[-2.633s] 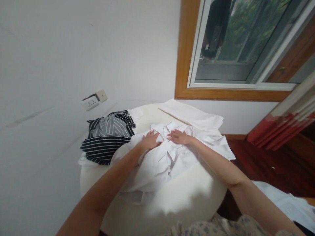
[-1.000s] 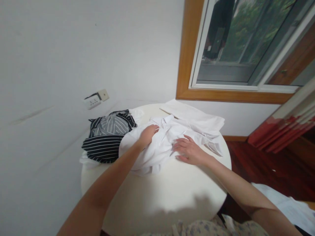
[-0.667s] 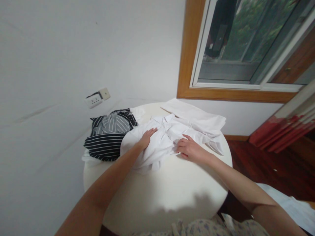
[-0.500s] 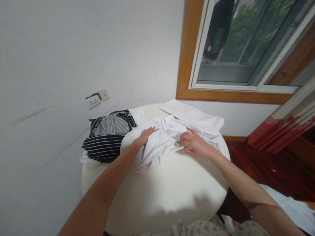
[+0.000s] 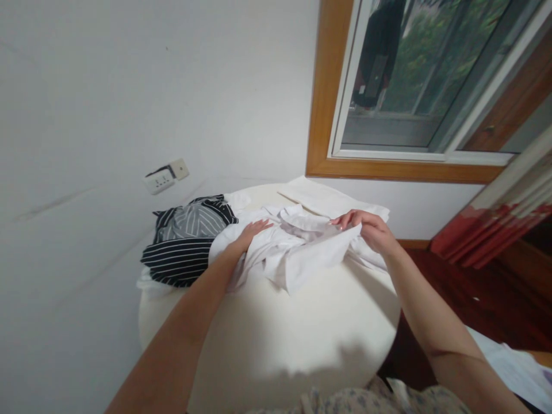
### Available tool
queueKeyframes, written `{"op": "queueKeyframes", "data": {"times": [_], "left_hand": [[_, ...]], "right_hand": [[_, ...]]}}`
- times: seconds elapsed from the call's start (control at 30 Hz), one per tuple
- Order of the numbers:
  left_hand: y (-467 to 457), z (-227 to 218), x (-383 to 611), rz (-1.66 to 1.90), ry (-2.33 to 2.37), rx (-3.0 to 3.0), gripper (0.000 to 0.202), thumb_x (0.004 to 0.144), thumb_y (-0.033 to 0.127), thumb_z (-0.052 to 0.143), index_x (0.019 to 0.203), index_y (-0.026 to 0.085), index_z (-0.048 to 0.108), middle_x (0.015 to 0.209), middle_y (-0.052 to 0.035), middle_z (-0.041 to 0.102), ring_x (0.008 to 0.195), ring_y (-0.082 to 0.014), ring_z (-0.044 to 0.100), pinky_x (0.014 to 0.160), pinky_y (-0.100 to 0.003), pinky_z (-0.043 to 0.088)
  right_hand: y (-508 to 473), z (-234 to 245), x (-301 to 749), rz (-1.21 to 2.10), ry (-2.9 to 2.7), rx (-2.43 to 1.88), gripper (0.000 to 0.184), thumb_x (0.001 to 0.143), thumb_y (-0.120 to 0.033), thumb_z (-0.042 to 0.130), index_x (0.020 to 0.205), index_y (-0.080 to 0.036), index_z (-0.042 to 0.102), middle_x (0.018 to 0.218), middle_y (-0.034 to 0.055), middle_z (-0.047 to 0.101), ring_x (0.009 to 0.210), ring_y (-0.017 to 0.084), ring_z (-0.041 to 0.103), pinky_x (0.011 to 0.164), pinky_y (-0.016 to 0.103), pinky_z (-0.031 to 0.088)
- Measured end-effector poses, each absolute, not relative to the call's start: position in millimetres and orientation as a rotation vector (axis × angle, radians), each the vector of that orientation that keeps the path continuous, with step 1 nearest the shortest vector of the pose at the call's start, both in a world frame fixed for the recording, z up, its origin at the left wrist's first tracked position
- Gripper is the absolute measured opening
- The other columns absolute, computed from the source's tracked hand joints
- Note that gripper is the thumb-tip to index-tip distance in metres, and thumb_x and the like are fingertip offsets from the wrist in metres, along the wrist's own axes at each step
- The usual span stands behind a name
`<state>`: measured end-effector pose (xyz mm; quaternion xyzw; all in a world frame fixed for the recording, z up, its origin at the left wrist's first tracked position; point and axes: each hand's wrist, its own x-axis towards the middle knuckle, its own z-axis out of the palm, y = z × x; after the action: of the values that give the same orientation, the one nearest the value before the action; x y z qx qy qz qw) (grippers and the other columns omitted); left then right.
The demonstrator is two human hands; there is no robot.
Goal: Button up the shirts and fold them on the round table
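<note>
A white shirt (image 5: 297, 253) lies crumpled across the round, cream-coloured table (image 5: 302, 333). Flat on its left part rests my left hand (image 5: 252, 232), fingers stretched out. At the right, my right hand (image 5: 364, 227) pinches an edge of the shirt and holds it lifted, so the cloth rises in a slanting fold toward it. A white sleeve or flap (image 5: 332, 195) spreads toward the back right of the table. Black-and-white striped clothing (image 5: 181, 259) sits bunched beside my left hand, with a grey striped part on top.
The wall (image 5: 215, 86) stands right behind the table and carries a socket (image 5: 159, 180). A wood-framed window (image 5: 321, 115) is at the back right. A red and cream curtain (image 5: 470, 230) hangs at the right. White cloth (image 5: 513, 362) lies low at the bottom right.
My right hand has moved right and slightly up, pulling the shirt's edge with it and opening out the folds. My left hand stays in nearly the same place.
</note>
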<state>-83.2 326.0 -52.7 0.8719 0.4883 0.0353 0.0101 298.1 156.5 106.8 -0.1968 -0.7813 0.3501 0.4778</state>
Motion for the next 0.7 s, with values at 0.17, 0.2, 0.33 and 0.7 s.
{"op": "queueKeyframes", "data": {"times": [0.17,0.2,0.33,0.7], "left_hand": [[313,-44,-77,0.091,1.521,2.720,0.056,0.092,0.038,0.037,0.146,0.032,0.029,0.156,-0.0014,0.022,0.143,-0.0227,0.021,0.114,-0.046,0.017],[311,-42,-76,0.087,1.521,2.718,0.056,0.092,0.038,0.038,0.146,0.032,0.028,0.156,-0.0015,0.022,0.143,-0.0224,0.021,0.114,-0.046,0.017],[303,-34,-74,0.069,1.543,2.700,0.057,0.091,0.040,0.039,0.147,0.031,0.028,0.157,-0.0020,0.021,0.143,-0.0225,0.020,0.115,-0.046,0.016],[301,-33,-64,0.084,1.637,2.662,0.054,0.095,0.050,0.025,0.145,0.031,0.032,0.155,-0.0022,0.025,0.142,-0.0220,0.023,0.115,-0.047,0.017]], "right_hand": [[146,97,259,0.639,-2.471,-0.662,0.025,0.091,-0.028,0.042,0.089,-0.020,0.065,0.090,0.0038,0.069,0.091,0.019,0.063,0.103,0.043,0.034],[144,93,248,0.597,-2.573,-0.689,0.026,0.092,-0.027,0.041,0.093,-0.020,0.066,0.090,0.0036,0.069,0.088,0.018,0.063,0.101,0.041,0.036],[151,67,205,0.389,-2.652,-0.803,0.040,0.094,-0.037,0.044,0.129,-0.020,0.053,0.102,0.0088,0.065,0.090,0.019,0.059,0.082,0.030,0.044],[145,45,164,-0.050,-2.664,-0.586,0.017,0.089,-0.023,0.051,0.100,-0.021,0.064,0.105,0.0081,0.063,0.109,0.022,0.050,0.107,0.046,0.023]]}}
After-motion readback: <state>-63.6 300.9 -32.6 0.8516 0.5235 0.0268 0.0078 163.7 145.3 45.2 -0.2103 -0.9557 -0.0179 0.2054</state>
